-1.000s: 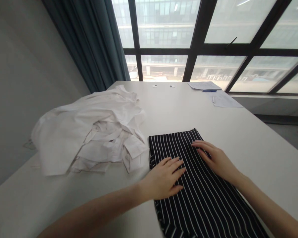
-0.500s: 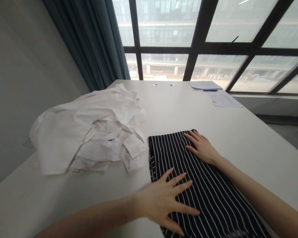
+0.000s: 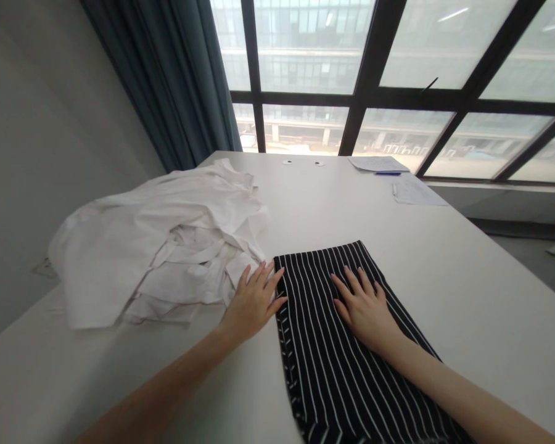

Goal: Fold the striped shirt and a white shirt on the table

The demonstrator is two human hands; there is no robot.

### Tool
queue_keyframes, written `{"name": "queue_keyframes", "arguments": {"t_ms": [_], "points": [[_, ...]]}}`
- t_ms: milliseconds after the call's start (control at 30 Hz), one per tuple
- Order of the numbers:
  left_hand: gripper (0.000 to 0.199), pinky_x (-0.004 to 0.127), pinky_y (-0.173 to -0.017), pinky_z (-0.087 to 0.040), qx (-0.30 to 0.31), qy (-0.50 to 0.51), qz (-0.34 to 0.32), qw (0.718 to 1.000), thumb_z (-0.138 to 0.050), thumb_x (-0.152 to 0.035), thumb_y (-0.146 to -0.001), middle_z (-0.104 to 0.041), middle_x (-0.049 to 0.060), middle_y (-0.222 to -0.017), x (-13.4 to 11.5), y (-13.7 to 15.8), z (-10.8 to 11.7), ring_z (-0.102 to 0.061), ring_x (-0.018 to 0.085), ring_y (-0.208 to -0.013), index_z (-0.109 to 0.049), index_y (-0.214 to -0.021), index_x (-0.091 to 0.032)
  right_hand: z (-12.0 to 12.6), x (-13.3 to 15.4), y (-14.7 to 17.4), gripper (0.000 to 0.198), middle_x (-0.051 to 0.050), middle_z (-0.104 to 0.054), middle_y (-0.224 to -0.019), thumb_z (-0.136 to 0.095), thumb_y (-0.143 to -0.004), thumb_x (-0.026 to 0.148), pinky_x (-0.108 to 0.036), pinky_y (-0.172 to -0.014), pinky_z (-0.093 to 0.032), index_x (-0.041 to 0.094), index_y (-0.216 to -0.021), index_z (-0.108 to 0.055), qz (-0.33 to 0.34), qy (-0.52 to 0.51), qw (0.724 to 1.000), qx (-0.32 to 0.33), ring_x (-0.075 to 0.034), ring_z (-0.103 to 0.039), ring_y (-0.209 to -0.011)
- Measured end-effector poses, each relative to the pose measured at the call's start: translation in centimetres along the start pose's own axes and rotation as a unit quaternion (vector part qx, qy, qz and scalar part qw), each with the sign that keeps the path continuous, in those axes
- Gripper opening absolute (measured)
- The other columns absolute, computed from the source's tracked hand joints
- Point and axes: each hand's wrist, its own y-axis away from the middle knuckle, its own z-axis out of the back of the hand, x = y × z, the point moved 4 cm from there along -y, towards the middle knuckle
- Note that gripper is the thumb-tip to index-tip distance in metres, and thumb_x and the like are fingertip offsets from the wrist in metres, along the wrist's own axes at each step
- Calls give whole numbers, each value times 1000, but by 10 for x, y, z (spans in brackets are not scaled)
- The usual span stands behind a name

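Observation:
A black cloth garment with thin white stripes (image 3: pixel 324 370) lies folded flat in a long strip on the white table (image 3: pixel 444 265). Its near end runs out of the bottom of the view. My right hand (image 3: pixel 365 311) rests on top of it, fingers spread and palm down. At the garment's far left corner is my left hand (image 3: pixel 252 302), open, with its fingertips at the striped edge and close to a heap of white clothes (image 3: pixel 134 234).
The white heap covers the table's left side. Papers (image 3: pixel 379 163) and a blue pen (image 3: pixel 387 174) lie at the far right, with another sheet (image 3: pixel 420 192) nearer. A dark curtain (image 3: pixel 176 80) and framed windows (image 3: pixel 305 49) stand behind.
My left hand has moved from the middle of the striped garment up to its far left corner. My right hand has slid slightly back toward me and left.

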Motion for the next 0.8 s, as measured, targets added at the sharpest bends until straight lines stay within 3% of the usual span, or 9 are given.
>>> {"name": "queue_keyframes", "arguments": {"t_ms": [100,200,467,533,633,800], "points": [[50,53,-116,-23,-4,4,-4,1000,-38,-42,-100,-49,11,-145,0,2,-2,-39,29,-138,-44,-143,-18,-8,-18,1,51,-12,-38,-153,-36,-97,39,-62,-102,-36,26,-145,-44,-17,2,1000,-6,-40,-28,-141],[46,52,-116,-22,0,21,-8,1000,-37,-41,-101,-54,9,-141,-1,4,-2,-41,28,-137,-49,-139,-18,-19,-60,-3,50,-11,-38,-153,-34,-98,41,-62,-102,-37,27,-145,-45,-41,9,999,-12,-39,-30,-141],[40,55,-117,-19,6,27,7,1000,-40,-41,-100,-57,7,-138,-2,4,-3,-41,28,-137,-58,-129,-21,-41,-251,-9,53,-9,-33,-156,-34,-97,42,-58,-107,-32,28,-147,-42,-63,23,996,58,-35,-25,-144],[40,56,-116,-20,4,25,7,1000,-41,-41,-99,-57,7,-138,-2,3,-2,-42,28,-136,-58,-129,-22,-39,-284,-10,52,-11,-33,-156,-38,-96,40,-61,-107,-28,27,-146,-44,-106,38,990,83,-37,-26,-143],[40,56,-116,-21,-1,20,7,1000,-42,-41,-99,-58,7,-137,-3,3,-1,-42,28,-136,-59,-129,-22,-35,-295,-14,53,-14,-34,-155,-39,-96,41,-67,-103,-28,27,-146,-44,-207,40,973,97,-42,-32,-138],[39,55,-116,-21,-2,20,9,1000,-42,-41,-99,-58,7,-137,-3,3,-2,-42,28,-136,-59,-128,-23,-45,-231,-29,56,-9,-35,-155,-25,-97,51,-67,-99,-37,34,-149,-36,-222,-6,973,56,-40,-38,-135]]}}
